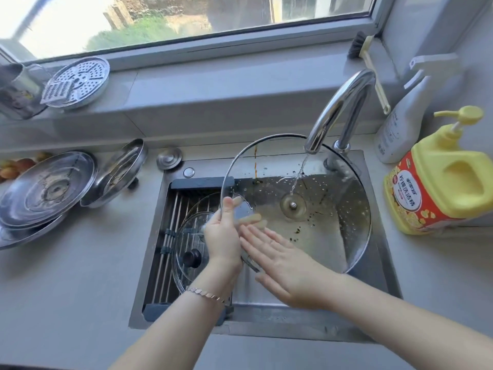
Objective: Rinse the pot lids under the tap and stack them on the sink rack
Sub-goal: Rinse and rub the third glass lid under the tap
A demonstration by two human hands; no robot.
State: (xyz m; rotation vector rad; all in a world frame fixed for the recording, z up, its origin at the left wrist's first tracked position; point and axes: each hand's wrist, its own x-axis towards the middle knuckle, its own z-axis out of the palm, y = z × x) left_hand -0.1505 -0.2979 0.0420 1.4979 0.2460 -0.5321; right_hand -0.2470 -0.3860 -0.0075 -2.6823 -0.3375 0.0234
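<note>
A large glass pot lid with a steel rim is tilted over the sink, its underside towards me. Water runs from the chrome tap onto it near the middle fitting. My left hand grips the lid's left rim. My right hand lies flat with fingers spread against the lid's lower left. A smaller glass lid with a dark knob rests on the sink rack at the left of the basin. Steel lids lean stacked on the counter at the left.
A yellow pump bottle of dish soap and a white spray bottle stand to the right of the sink. A perforated steamer plate and a brush sit on the window sill. A metal cup stands far left.
</note>
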